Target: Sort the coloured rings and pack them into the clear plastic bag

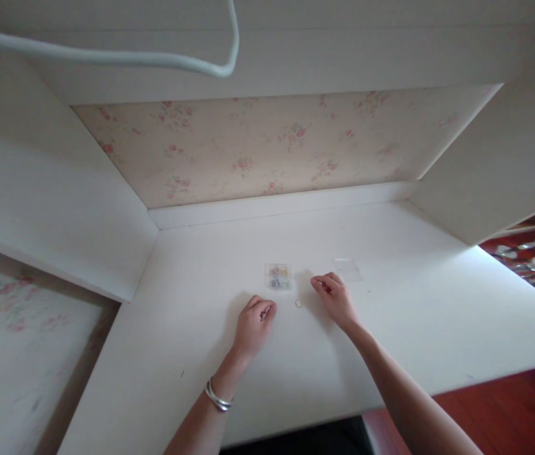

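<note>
Left hand (251,323) and right hand (336,300) angle forward, fingertips together; whether pinching anything, I cannot tell. Between them lies a thin pale ring (299,304); just beyond, a clear square plastic box (279,277). White tabletop (419,303) spreads either side, back to a straight white ledge (286,203).

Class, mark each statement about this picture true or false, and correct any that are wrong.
1. A silvery bangle circles the left wrist. True.
2. The clear box lies left of the flat clear piece. True.
3. The flat clear piece is stacked on the clear box. False: they lie apart.
4. The small ring lies on the white tabletop. True.
5. Both palms lie flat, facing up. False: the left hand and right hand are curled.
6. The wallpaper is plain blue. False: it is pale with flowers.
</note>
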Motion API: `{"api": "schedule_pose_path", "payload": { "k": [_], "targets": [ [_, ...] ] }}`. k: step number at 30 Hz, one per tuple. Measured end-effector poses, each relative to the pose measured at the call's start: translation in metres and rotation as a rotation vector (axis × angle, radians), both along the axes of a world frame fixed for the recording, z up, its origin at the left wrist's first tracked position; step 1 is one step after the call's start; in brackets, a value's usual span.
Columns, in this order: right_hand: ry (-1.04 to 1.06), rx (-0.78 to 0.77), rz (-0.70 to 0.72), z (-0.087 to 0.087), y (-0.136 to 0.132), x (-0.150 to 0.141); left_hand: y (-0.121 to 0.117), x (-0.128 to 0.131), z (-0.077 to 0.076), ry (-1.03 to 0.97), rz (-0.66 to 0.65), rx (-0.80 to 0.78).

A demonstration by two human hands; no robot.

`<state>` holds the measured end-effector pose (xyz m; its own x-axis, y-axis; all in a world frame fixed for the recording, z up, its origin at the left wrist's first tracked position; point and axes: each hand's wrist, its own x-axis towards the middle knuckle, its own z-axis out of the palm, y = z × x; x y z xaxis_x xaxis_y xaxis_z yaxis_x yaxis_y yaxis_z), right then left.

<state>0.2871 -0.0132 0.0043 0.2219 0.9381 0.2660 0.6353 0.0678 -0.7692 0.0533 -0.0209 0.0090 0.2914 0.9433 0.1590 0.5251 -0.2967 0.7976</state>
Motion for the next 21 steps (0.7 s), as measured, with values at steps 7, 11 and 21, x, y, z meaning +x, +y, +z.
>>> {"api": "schedule_pose_path", "payload": {
  "k": [7,11,21],
  "targets": [
    [0.018,-0.040,-0.036,-0.007,-0.023,-0.004,-0.006,0.028,0.011,0.247,-0.182,0.028],
    [0.019,-0.026,-0.024,-0.007,-0.024,-0.005,-0.001,0.049,0.015,0.349,-0.230,0.061],
    [0.010,-0.022,-0.007,-0.010,-0.024,-0.002,0.004,0.063,0.013,0.504,-0.260,0.090]
  ]
}}
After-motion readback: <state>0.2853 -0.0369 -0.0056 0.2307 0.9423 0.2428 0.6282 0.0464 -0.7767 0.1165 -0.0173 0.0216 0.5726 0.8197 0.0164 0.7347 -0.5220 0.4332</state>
